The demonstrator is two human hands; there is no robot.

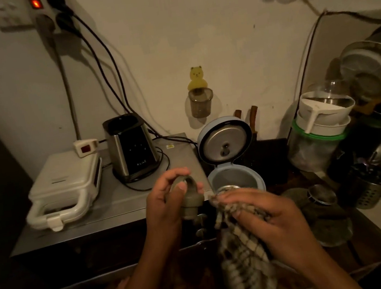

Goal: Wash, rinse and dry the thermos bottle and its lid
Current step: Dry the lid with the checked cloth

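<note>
My left hand (165, 201) grips the grey-green thermos lid (188, 199), which has a loop handle on top and a threaded plug pointing down. My right hand (260, 210) holds a checked cloth (241, 254) bunched in its fingers, just right of the lid; the cloth hangs down below the hand. Lid and cloth are close but look apart. A round steel opening (322, 195) stands on dark fabric at the right; it may be the thermos bottle, though the dim light leaves that unsure.
A small blue cooker (235, 177) with its lid raised stands behind my hands. Left on the steel counter (109, 204) are a white sandwich maker (65, 186) and a black blender base (131, 147) with cables. Stacked dishes (327, 115) and a perforated cutlery holder (369, 190) crowd the right.
</note>
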